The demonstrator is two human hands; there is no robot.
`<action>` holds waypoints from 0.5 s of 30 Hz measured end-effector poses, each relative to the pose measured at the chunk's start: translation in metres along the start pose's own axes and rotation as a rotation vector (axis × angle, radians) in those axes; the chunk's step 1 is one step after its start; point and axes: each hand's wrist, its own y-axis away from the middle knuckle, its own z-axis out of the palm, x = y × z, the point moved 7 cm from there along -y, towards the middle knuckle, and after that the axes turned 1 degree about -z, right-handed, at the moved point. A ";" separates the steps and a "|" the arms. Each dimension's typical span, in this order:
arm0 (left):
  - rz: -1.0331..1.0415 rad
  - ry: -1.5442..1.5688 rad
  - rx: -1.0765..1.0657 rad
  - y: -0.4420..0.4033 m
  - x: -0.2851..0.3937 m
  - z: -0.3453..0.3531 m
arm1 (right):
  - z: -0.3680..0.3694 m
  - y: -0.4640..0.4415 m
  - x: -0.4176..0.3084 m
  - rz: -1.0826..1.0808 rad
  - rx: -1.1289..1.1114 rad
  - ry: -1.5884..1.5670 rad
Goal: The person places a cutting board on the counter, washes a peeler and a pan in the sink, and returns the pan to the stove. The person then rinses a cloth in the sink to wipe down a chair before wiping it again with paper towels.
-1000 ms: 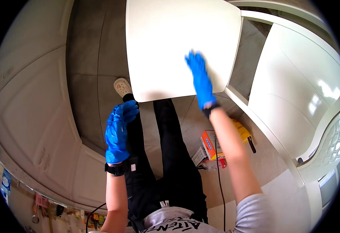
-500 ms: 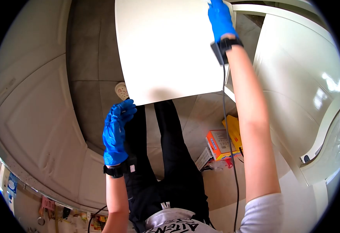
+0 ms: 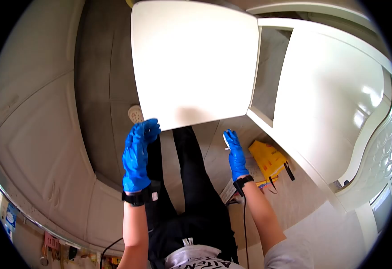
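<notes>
A white chair seat (image 3: 196,62) fills the upper middle. At its front left corner is my left hand (image 3: 136,154) in a blue glove, with loosely bent fingers and nothing visible in them; whether it touches the corner cannot be made out. My right hand (image 3: 236,154), also gloved in blue, is below the seat's front right corner, apart from the seat. Its fingers are together around a small white item (image 3: 226,142), mostly hidden behind the glove.
The white chair back (image 3: 330,98) extends to the right. A yellow bag (image 3: 267,159) lies on the floor beside my right hand, with a dark cable hanging from that wrist. Pale panelled furniture (image 3: 39,130) curves along the left. My legs are below the seat.
My right hand has moved from over the seat to its far right part, then back down off the front edge. My left hand has barely moved. The seat's place in view has shifted.
</notes>
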 end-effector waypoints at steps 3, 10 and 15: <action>0.017 0.018 -0.027 0.001 -0.005 -0.006 | 0.116 -0.021 -0.016 -0.212 -0.022 1.364; 0.149 0.062 -0.112 -0.001 0.010 0.006 | 0.271 -0.231 -0.073 -1.128 -0.441 1.931; 0.108 0.117 -0.156 -0.001 0.010 0.011 | 0.202 -0.204 -0.020 -0.958 0.129 3.443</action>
